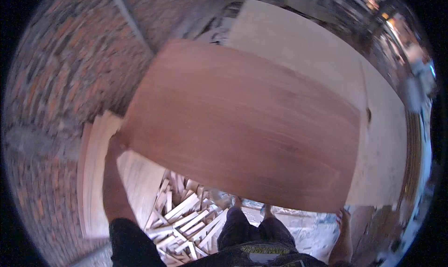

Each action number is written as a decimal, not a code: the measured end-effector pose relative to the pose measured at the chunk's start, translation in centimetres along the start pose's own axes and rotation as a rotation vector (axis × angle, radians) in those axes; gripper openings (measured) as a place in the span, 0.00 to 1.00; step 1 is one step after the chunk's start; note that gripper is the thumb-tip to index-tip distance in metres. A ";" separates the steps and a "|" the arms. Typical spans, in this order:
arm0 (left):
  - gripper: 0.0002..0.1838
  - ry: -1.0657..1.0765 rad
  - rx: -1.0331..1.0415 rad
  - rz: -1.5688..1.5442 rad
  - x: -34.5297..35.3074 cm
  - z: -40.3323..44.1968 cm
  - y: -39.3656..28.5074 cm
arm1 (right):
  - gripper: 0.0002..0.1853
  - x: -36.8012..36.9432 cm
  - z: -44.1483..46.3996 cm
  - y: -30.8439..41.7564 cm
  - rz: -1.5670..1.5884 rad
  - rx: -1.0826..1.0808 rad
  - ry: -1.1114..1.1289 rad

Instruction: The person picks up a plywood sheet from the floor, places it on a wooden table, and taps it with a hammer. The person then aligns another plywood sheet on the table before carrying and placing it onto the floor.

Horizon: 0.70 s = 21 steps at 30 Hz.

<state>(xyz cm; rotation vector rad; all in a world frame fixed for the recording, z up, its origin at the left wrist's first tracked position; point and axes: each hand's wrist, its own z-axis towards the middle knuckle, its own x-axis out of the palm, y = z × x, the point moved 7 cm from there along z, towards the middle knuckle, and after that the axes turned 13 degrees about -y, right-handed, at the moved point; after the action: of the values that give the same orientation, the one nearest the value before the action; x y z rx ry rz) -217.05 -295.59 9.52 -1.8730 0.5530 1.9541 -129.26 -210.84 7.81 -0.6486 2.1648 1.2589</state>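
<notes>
A large reddish-brown plywood sheet (242,122) spans the middle of the view. My left hand (118,143) is closed on its left edge near the lower left corner. At the lower right corner, my right hand (344,216) grips the same sheet, with part of the fingers hidden by it. Behind and partly under the sheet lies a paler plywood sheet (303,48), showing along the top and right. My left hand is also close to pale boards leaning (100,173) by the wall.
A brick wall (60,90) rises on the left, with a thin pole (130,22) against it. Loose wood offcuts (186,220) are heaped on the floor left of my legs. Stacked sheet edges (411,159) show at right. Blurred clutter fills the upper right.
</notes>
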 end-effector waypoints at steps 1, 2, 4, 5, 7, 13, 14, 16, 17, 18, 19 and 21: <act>0.21 -0.112 0.004 -0.176 -3.4 0.2 -2.8 | 0.22 0.8 2.1 -1.2 0.011 -0.024 0.032; 0.17 -0.140 0.026 -0.077 -2.5 0.5 -1.9 | 0.19 0.4 4.7 -3.1 0.020 -0.047 0.059; 0.17 -0.091 -0.126 -0.242 -1.2 0.7 -0.6 | 0.16 0.9 3.1 -2.0 0.026 -0.092 0.033; 0.24 -0.047 -0.315 -0.493 -1.2 0.6 -0.7 | 0.18 0.4 2.6 -1.6 0.037 -0.081 0.061; 0.25 -0.014 -0.170 -0.455 -2.4 1.7 -2.3 | 0.21 -0.1 2.5 -1.1 -0.055 -0.092 0.104; 0.19 0.104 -0.851 -1.245 2.5 -0.3 1.7 | 0.24 -0.6 -0.1 2.1 -0.064 -0.029 -0.023; 0.21 0.027 -0.510 -0.831 1.6 0.9 2.2 | 0.24 -0.5 -0.3 2.5 -0.037 -0.023 -0.001; 0.27 -0.108 -0.019 -0.222 1.6 0.6 3.0 | 0.24 -0.7 -1.2 2.5 -0.022 -0.028 0.012; 0.30 -0.180 0.121 -0.015 1.4 0.5 2.5 | 0.23 -0.7 -0.5 2.2 -0.038 -0.028 0.006; 0.32 -0.215 0.088 -0.028 1.5 0.3 2.9 | 0.23 -0.8 -0.1 1.8 -0.054 -0.028 -0.002; 0.34 -0.190 -0.078 -0.253 1.6 0.4 3.6 | 0.23 -0.9 0.1 1.6 -0.073 -0.030 0.000; 0.38 -0.125 -0.553 -0.907 2.2 -0.3 5.1 | 0.23 -1.0 0.2 1.4 -0.112 -0.034 0.004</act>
<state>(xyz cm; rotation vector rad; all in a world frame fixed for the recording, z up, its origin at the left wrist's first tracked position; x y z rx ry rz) -219.58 -300.09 7.43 -1.7695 -0.8311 1.6143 -129.44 -209.94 9.27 -0.7756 2.0842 1.2388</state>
